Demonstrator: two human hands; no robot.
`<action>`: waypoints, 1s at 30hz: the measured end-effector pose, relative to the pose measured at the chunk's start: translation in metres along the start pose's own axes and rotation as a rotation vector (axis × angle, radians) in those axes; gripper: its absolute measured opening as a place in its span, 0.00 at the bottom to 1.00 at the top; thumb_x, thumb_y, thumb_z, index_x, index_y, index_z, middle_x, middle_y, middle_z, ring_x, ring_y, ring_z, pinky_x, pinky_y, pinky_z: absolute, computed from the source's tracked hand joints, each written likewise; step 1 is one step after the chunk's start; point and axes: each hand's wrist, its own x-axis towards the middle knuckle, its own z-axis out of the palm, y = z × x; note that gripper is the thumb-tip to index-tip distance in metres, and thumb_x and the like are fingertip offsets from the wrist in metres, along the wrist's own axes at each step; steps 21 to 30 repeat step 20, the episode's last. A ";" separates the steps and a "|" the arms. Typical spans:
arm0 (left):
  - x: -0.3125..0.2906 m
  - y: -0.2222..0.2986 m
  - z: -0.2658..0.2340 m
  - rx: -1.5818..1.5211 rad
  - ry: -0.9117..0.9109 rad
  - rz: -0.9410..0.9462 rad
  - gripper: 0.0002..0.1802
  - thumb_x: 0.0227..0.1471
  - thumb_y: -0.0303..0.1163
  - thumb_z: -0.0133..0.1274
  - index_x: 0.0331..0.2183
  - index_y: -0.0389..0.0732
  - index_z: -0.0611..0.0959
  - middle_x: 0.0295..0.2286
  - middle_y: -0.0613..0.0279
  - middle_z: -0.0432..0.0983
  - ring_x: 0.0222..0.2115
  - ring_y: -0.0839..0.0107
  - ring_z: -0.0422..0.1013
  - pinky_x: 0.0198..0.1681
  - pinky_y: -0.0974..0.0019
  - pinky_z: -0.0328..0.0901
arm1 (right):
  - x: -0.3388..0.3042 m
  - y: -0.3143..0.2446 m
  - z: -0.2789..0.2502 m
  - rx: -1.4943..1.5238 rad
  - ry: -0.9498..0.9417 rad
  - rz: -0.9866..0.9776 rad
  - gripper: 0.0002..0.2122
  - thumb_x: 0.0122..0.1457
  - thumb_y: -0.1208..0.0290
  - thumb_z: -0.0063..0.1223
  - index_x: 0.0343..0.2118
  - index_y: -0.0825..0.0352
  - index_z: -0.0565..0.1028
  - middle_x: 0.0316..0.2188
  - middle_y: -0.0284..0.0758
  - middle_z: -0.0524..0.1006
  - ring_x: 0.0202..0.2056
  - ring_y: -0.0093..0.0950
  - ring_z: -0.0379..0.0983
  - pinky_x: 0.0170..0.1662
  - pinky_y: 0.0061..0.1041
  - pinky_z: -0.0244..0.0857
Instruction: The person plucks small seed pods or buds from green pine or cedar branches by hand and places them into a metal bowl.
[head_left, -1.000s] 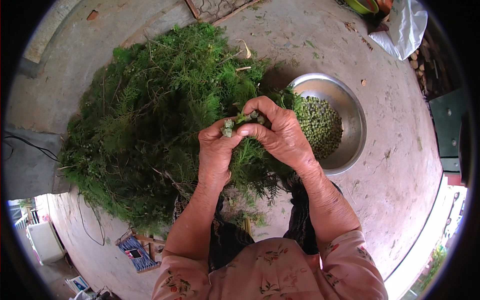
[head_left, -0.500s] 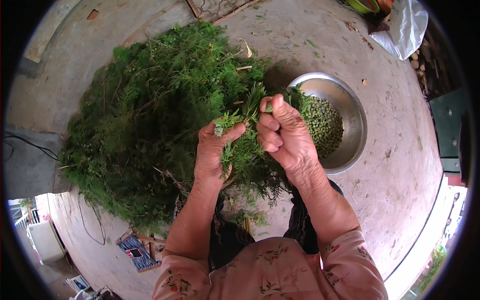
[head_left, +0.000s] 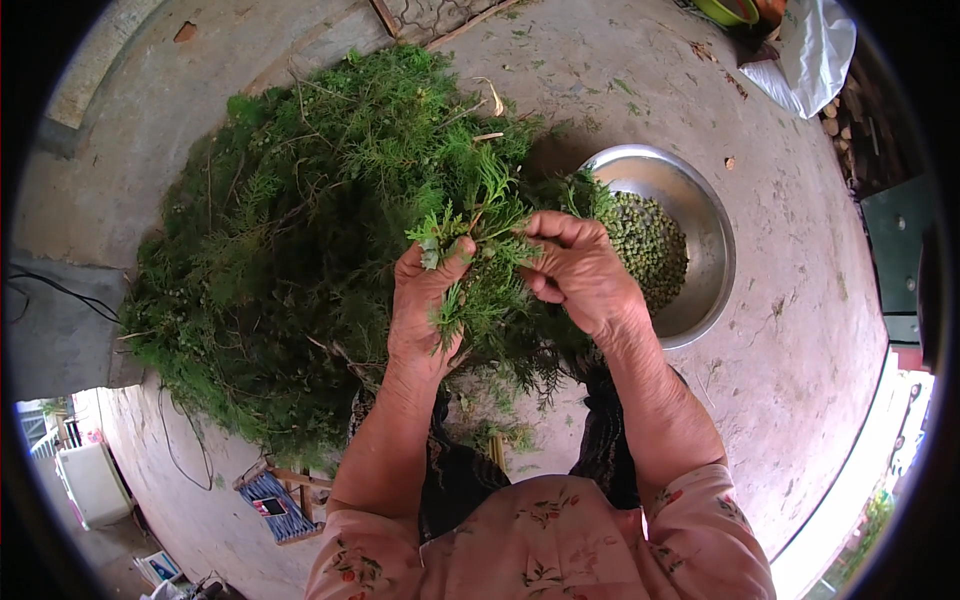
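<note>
My left hand (head_left: pixel 428 300) is closed around a leafy evergreen sprig (head_left: pixel 480 270), with flat, scaly green foliage sticking out above and below the thumb. A pale green cone-like bit (head_left: pixel 430 250) shows by that thumb. My right hand (head_left: pixel 585 270) reaches the sprig's right side, its thumb and fingertips pinched together at the foliage. Exactly what sits between those fingertips is hidden. Close beyond the right hand stands a wide metal basin (head_left: pixel 712 285), partly filled with small round green cones (head_left: pixel 650 250). Some green foliage overhangs its left rim.
A large heap of cut evergreen branches (head_left: pixel 290 220) spreads over the concrete floor (head_left: pixel 790 300) on the left. A small stool with a blue woven seat (head_left: pixel 270 505) stands at lower left. A white sack (head_left: pixel 810 60) and stacked firewood (head_left: pixel 860 125) are at far right.
My right hand has turned from an upright curl with the thumb raised to a pinch pointing left at the sprig. The sprig's upper tips have shifted slightly left; my left hand keeps its hold.
</note>
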 end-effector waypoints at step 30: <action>0.000 -0.001 0.006 0.169 0.026 0.054 0.13 0.39 0.18 0.56 0.32 0.39 0.78 0.29 0.65 0.76 0.28 0.76 0.71 0.34 0.72 0.67 | -0.012 -0.007 0.007 -0.295 0.124 -0.464 0.04 0.54 0.72 0.49 0.31 0.62 0.75 0.20 0.26 0.73 0.15 0.13 0.61 0.16 0.13 0.58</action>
